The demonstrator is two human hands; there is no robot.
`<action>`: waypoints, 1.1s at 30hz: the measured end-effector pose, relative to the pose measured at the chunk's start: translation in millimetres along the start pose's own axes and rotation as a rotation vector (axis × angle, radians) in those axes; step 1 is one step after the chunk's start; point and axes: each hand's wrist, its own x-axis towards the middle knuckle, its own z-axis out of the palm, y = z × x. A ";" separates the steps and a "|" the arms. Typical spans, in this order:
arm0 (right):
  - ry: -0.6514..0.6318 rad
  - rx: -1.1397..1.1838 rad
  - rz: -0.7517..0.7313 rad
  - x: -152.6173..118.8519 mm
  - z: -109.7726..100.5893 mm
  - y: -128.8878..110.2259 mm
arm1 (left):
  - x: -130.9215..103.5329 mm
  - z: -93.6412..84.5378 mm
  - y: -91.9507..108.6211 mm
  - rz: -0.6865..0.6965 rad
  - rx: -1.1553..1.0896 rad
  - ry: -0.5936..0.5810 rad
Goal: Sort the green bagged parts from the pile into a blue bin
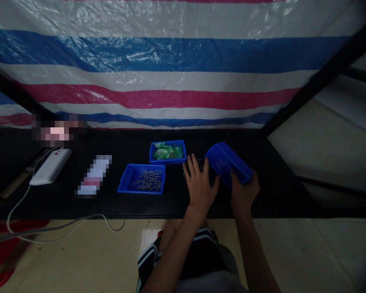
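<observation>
Blue and tilted, the bin I hold through the right hand, gripped by its near end, slants lengthwise from the table's far edge toward the near right corner, just right of my wide-spread left hand.

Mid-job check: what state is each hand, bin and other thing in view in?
Left hand: fingers spread, over thin pieces it partly hides.
Right hand: closed on the right blue bin.
Right blue bin: tilted, held; contents unclear.
Front blue bin: upright, holding loose metal pins.
Back blue bin: upright, holding green packets.
White device: lying on the black table.
Striped tarp: hanging, creased.
</observation>
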 end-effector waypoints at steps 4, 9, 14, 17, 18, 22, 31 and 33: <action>0.033 0.010 -0.005 0.7 -0.9 3.2 | 1.8 3.3 1.5 -0.015 0.013 -0.007; 0.030 0.029 0.011 0.0 -2.4 1.0 | 1.8 5.1 2.2 -0.027 0.046 -0.020; 0.044 0.071 0.051 -1.1 -1.9 -3.0 | 2.0 4.7 2.5 -0.024 0.069 -0.041; 0.078 0.137 0.095 -1.2 -1.4 -2.2 | 0.7 5.3 1.8 -0.013 0.066 -0.043; 0.094 0.151 0.118 -1.0 -1.3 -0.7 | -0.1 5.5 1.4 -0.008 0.062 -0.041; 0.128 0.153 0.156 3.6 -1.5 10.7 | -4.1 4.6 -0.7 0.013 0.046 -0.032; 0.141 0.248 0.356 78.4 36.9 19.4 | -15.9 -0.9 -3.6 0.049 0.053 -0.031; 0.142 0.215 0.347 100.7 53.8 18.0 | -17.1 -1.7 -3.6 0.042 0.051 -0.029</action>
